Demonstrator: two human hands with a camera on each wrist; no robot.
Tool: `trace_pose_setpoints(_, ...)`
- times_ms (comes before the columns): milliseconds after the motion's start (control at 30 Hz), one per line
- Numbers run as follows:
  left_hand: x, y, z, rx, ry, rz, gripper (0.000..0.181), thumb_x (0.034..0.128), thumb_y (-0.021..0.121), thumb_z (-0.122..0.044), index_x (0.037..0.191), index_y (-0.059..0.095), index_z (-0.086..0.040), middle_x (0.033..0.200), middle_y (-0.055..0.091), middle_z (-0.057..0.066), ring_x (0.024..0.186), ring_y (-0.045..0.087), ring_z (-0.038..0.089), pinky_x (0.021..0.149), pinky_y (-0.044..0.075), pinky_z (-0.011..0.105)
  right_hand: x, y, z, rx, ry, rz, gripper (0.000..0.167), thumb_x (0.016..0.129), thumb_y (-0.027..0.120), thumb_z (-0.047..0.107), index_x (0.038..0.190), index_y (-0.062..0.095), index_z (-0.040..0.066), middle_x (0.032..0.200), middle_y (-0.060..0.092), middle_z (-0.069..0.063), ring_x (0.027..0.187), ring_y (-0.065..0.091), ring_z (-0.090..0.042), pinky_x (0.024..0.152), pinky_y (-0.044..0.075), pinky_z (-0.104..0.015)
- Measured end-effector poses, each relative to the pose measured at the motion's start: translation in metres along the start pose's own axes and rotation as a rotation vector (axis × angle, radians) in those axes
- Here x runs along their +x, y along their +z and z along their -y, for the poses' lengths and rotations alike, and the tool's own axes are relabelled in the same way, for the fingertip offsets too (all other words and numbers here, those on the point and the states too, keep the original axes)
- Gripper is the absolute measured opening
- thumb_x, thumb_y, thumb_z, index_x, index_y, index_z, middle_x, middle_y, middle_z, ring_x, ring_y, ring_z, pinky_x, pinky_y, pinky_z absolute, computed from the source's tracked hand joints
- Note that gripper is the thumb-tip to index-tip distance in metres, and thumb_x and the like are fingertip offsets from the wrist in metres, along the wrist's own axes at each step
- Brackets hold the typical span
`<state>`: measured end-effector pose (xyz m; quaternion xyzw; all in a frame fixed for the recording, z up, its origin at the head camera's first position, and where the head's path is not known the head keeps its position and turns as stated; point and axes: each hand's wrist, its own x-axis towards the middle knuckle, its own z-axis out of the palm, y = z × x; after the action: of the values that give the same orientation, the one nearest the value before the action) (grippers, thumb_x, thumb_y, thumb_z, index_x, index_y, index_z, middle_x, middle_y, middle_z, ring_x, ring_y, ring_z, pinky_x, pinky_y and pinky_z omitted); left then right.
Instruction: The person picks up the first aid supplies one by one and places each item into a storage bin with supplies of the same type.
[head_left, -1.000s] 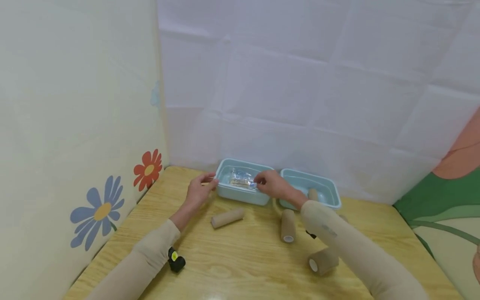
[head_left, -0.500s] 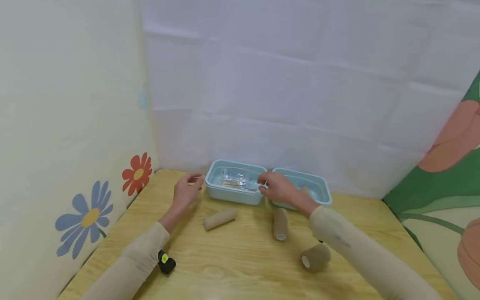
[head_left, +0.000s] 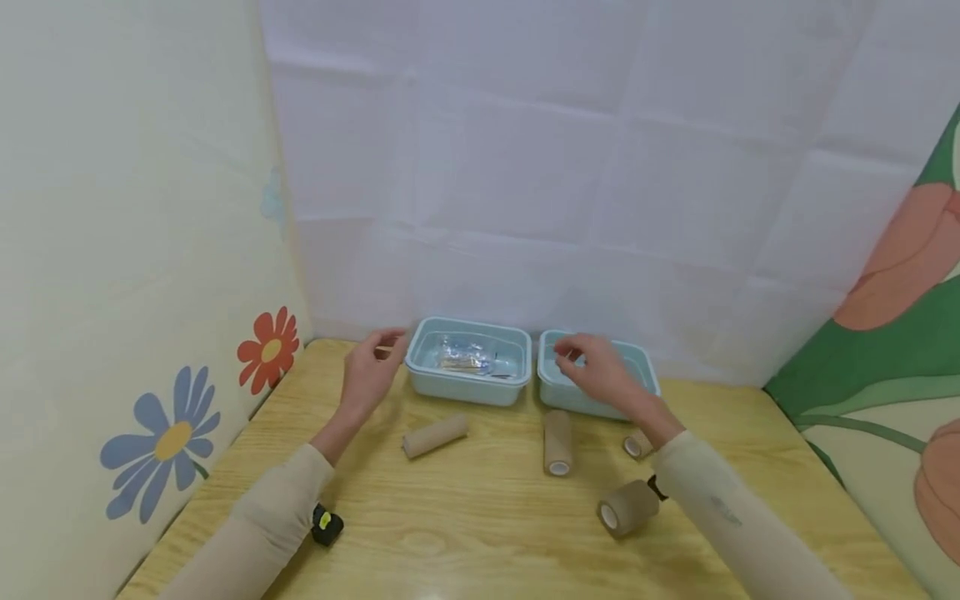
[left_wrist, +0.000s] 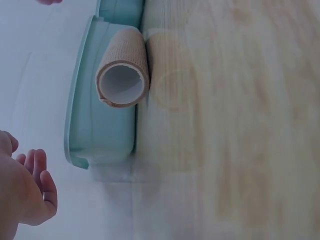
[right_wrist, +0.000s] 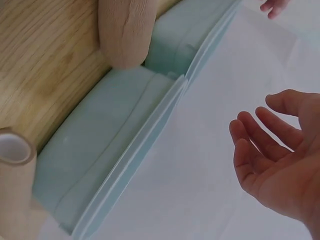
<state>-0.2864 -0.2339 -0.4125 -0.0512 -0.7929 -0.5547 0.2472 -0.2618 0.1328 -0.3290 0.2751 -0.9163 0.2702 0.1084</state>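
Note:
Two light blue bins stand side by side at the table's back. The left bin (head_left: 468, 392) holds a clear packet (head_left: 463, 354) and a few thin sticks. My left hand (head_left: 367, 371) is beside that bin's left end, fingers loosely bent; in the left wrist view the hand (left_wrist: 25, 185) holds nothing. Above the right bin (head_left: 577, 400) hovers my right hand (head_left: 600, 371), hiding part of its inside. The right wrist view shows this hand (right_wrist: 280, 155) palm up, fingers loosely curved around nothing.
Brown rolls lie on the wooden table: one (head_left: 435, 436) before the left bin, another (head_left: 558, 443) before the right bin, a thick one (head_left: 628, 508) nearer the front and a small one (head_left: 637, 444) by my right wrist. A white sheet (head_left: 487, 167) hangs behind.
My right hand has moved right, from over the left bin to over the right bin. The left hand stays by the left bin's end. The head view has shifted slightly.

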Motion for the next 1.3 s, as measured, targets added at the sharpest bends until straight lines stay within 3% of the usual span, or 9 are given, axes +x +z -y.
trace_pose_setpoints(233, -0.004, 0.006, -0.013, 0.038, 0.141, 0.050, 0.028, 0.1009, 0.067, -0.022, 0.123, 0.070, -0.005, 0.106, 0.071, 0.010, 0.087, 0.066, 0.025, 0.076, 0.054, 0.031, -0.025, -0.021, -0.028, 0.018, 0.043, -0.129, 0.022, 0.101, 0.064, 0.013, 0.119, 0.070, 0.001, 0.112, 0.070, -0.012, 0.098, 0.064, -0.026, 0.080, 0.054, -0.046)
trace_pose_setpoints(367, -0.008, 0.011, -0.018, 0.053, 0.218, 0.113, 0.025, 0.1012, 0.066, -0.019, 0.121, 0.070, -0.004, 0.104, 0.071, 0.009, 0.084, 0.066, 0.023, 0.073, 0.055, 0.030, -0.041, -0.030, -0.050, 0.007, 0.107, -0.229, 0.023, 0.101, 0.064, 0.012, 0.119, 0.070, -0.001, 0.111, 0.069, -0.014, 0.100, 0.063, -0.028, 0.081, 0.052, -0.046)
trace_pose_setpoints(533, -0.014, 0.013, -0.022, 0.115, 0.284, 0.146, 0.023, 0.1011, 0.064, -0.015, 0.121, 0.070, -0.005, 0.102, 0.070, 0.007, 0.082, 0.066, 0.020, 0.072, 0.055, 0.035, -0.060, -0.037, -0.070, 0.051, 0.212, -0.332, 0.024, 0.099, 0.065, 0.011, 0.117, 0.069, -0.004, 0.111, 0.069, -0.019, 0.101, 0.064, -0.033, 0.082, 0.051, -0.047)
trace_pose_setpoints(667, -0.017, 0.014, -0.029, 0.202, 0.350, 0.170, 0.026, 0.1000, 0.064, -0.013, 0.124, 0.069, -0.005, 0.102, 0.069, 0.008, 0.082, 0.066, 0.020, 0.072, 0.055, 0.041, -0.072, -0.038, -0.083, 0.098, 0.342, -0.357, 0.027, 0.097, 0.067, 0.011, 0.117, 0.068, -0.007, 0.112, 0.069, -0.024, 0.102, 0.065, -0.038, 0.085, 0.052, -0.047)
trace_pose_setpoints(767, -0.020, 0.018, -0.035, 0.244, 0.393, 0.189, 0.029, 0.0994, 0.065, -0.013, 0.128, 0.067, -0.006, 0.101, 0.069, 0.007, 0.081, 0.066, 0.019, 0.070, 0.055, 0.041, -0.080, -0.038, -0.090, 0.143, 0.430, -0.346, 0.036, 0.097, 0.068, 0.016, 0.123, 0.064, -0.008, 0.122, 0.064, -0.028, 0.111, 0.062, -0.041, 0.089, 0.051, -0.049)
trace_pose_setpoints(967, -0.027, 0.022, -0.047, 0.303, 0.417, 0.250, 0.035, 0.1000, 0.064, -0.016, 0.134, 0.062, -0.009, 0.101, 0.069, 0.003, 0.080, 0.064, 0.015, 0.066, 0.053, 0.037, -0.090, -0.033, -0.098, 0.283, 0.551, -0.348, 0.058, 0.099, 0.068, 0.029, 0.139, 0.050, -0.010, 0.139, 0.050, -0.033, 0.125, 0.052, -0.046, 0.101, 0.045, -0.051)
trace_pose_setpoints(1100, -0.031, 0.022, -0.051, 0.329, 0.406, 0.315, 0.037, 0.1001, 0.063, -0.016, 0.137, 0.061, -0.009, 0.102, 0.068, 0.002, 0.079, 0.064, 0.014, 0.064, 0.053, 0.034, -0.096, -0.027, -0.104, 0.384, 0.634, -0.354, 0.067, 0.101, 0.066, 0.034, 0.143, 0.044, -0.012, 0.136, 0.051, -0.035, 0.114, 0.058, -0.040, 0.092, 0.052, -0.040)
trace_pose_setpoints(1200, -0.034, 0.021, -0.050, 0.360, 0.416, 0.367, 0.035, 0.0991, 0.063, -0.014, 0.134, 0.063, -0.008, 0.101, 0.068, 0.001, 0.080, 0.065, 0.014, 0.066, 0.054, 0.033, -0.100, -0.022, -0.109, 0.471, 0.662, -0.366, 0.064, 0.101, 0.065, 0.030, 0.141, 0.044, -0.015, 0.126, 0.059, -0.032, 0.094, 0.067, -0.023, 0.080, 0.056, -0.030)
trace_pose_setpoints(1300, -0.037, 0.018, -0.048, 0.387, 0.462, 0.425, 0.029, 0.0967, 0.066, -0.010, 0.125, 0.068, -0.006, 0.102, 0.069, 0.003, 0.083, 0.066, 0.017, 0.070, 0.055, 0.034, -0.102, -0.016, -0.114, 0.524, 0.674, -0.366, 0.060, 0.101, 0.066, 0.026, 0.140, 0.046, -0.015, 0.117, 0.065, -0.025, 0.082, 0.067, -0.008, 0.076, 0.056, -0.024)
